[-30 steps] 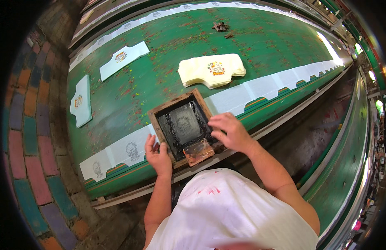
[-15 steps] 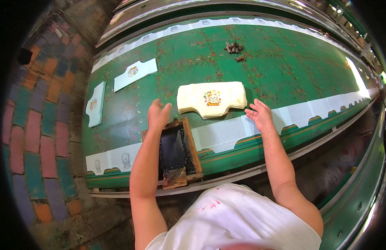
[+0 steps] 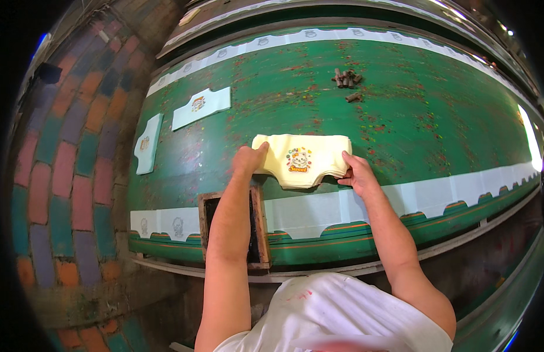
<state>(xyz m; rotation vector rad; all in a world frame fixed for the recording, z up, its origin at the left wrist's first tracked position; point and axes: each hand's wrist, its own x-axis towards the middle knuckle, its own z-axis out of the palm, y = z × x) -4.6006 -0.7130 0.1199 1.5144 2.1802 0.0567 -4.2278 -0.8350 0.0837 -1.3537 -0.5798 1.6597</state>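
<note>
A stack of pale yellow printed fabric pieces (image 3: 319,155) lies on the long green table, with a small cartoon animal print on the top piece. My left hand (image 3: 248,161) grips its left end, thumb on top and fingers mostly hidden beneath or behind the edge. At the right end, my right hand (image 3: 360,175) pinches the stack's edge between thumb and fingers. Partly covered by my left forearm, a wooden-framed printing screen (image 3: 258,234) with a dark middle rests at the table's near edge.
Two light blue stacks of printed fabric (image 3: 216,104) (image 3: 150,146) lie to the left on the green table (image 3: 284,94). Small dark cylindrical pieces (image 3: 346,79) are heaped farther back. White paper strips (image 3: 307,211) run along both long edges. A painted brick floor (image 3: 63,170) is at left.
Both hands, apart from the yellow stack before, have closed on its two ends. The view has shifted, and the stack now appears lower in it.
</note>
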